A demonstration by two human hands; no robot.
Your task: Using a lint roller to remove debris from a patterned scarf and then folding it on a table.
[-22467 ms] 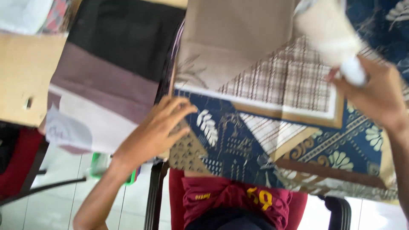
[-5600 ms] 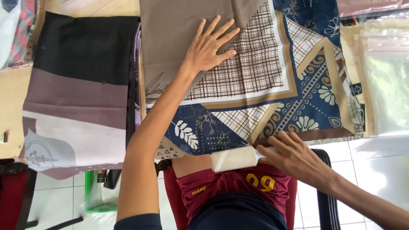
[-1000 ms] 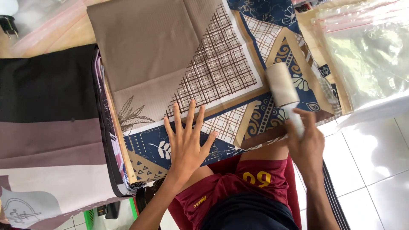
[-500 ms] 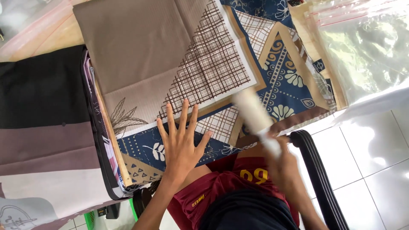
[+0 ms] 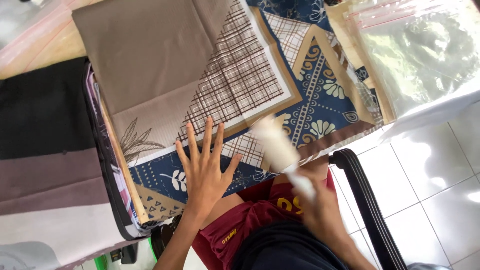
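Item: patterned folded cloth [image 5: 280,95], lying on the surface. Left hand [image 5: 205,172] lay open and flat, fingers spread, on its near edge. Right hand [image 5: 320,212], blurred, gripped a white roller [image 5: 277,147] over that edge. Best handling, by judgement: cloth pinned taut, even strokes away from the bracing palm.

I see matt woven cloth [image 5: 210,85] in brown, blue and beige at frame centre, glossy clear plastic bags [image 5: 425,55] upper right, shiny smooth floor tiles [image 5: 435,185] lower right, and a white roller [image 5: 280,147], blurred.

Left hand [image 5: 205,172] flat on patterned cloth [image 5: 240,90]
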